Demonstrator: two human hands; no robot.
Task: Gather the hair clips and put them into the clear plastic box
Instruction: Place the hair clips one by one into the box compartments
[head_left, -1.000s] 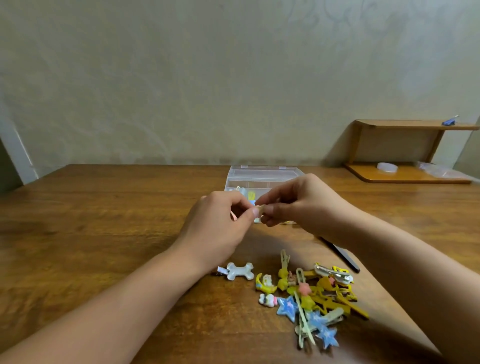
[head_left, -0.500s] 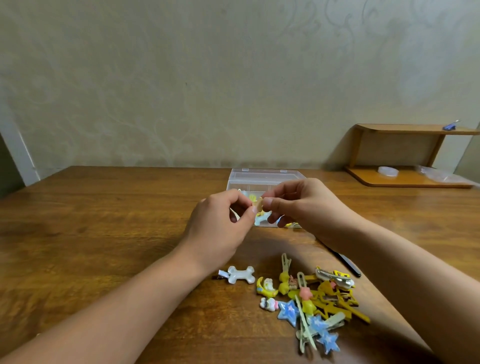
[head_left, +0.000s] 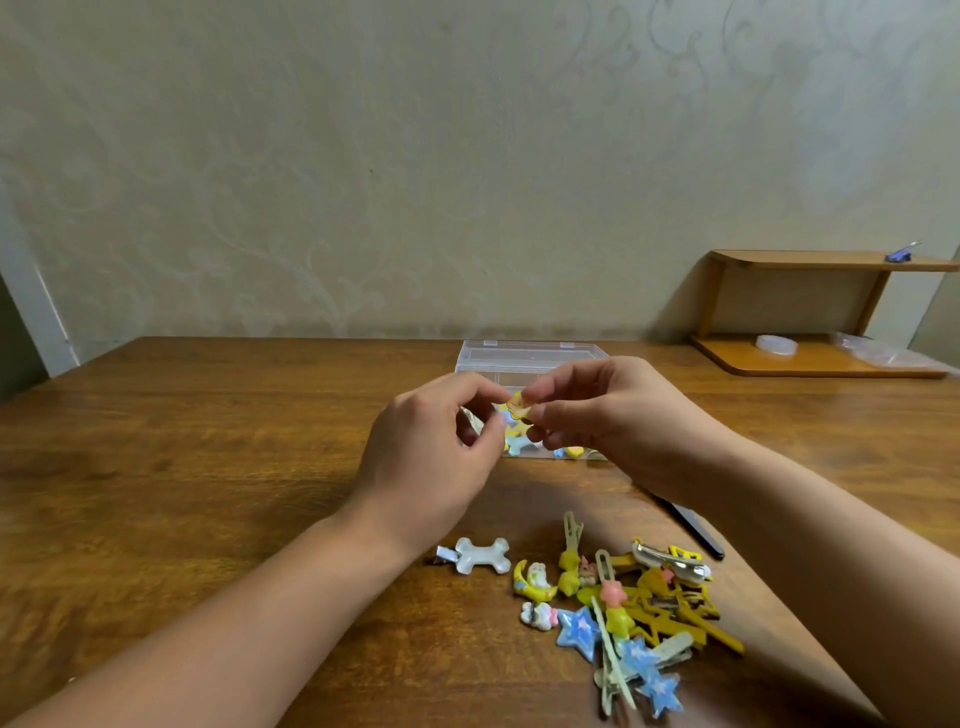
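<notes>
Above the front of the clear plastic box (head_left: 524, 357), my right hand (head_left: 618, 426) pinches a small yellow hair clip (head_left: 518, 406) between thumb and forefinger. My left hand (head_left: 431, 457) has its curled fingertips at the clip's left end. Several clips lie inside the box, partly hidden by my hands. On the table nearer to me is a loose pile of hair clips (head_left: 628, 603), yellow ones and blue stars. A white bone-shaped clip (head_left: 482, 556) lies apart, to the left of the pile.
A black slim object (head_left: 698, 532) lies on the wooden table (head_left: 208, 467), under my right forearm. A small wooden shelf (head_left: 810, 358) stands at the back right with a clear round thing on it. The wall runs close behind the box.
Both hands have risen slightly over the box. The yellow clip now shows more plainly between my fingertips. The pile on the table has not moved.
</notes>
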